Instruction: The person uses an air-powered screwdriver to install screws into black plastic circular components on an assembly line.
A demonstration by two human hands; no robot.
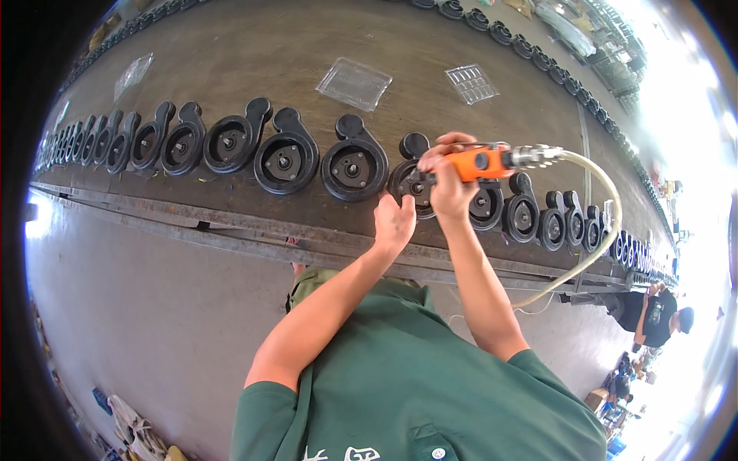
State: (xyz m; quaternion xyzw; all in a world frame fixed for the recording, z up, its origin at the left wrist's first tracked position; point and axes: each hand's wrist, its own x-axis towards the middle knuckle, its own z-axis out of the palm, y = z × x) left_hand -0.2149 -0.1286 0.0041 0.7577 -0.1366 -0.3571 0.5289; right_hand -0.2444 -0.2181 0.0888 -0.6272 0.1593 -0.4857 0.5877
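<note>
Right hand [450,173] gripping orange driver [480,163]

Both bare forearms reach up and forward from short green sleeves, converging ahead of the chest. The left hand [393,220] is held with fingers loosely spread and pointing away, palm down, wrist straight. The right hand [450,180] sits just beside and slightly beyond it, fingers curled tight in a fist-like grip, wrist bent.

Long brown workbench [307,46] — a row of black round housings [286,159], two clear plastic trays [354,82].
</note>
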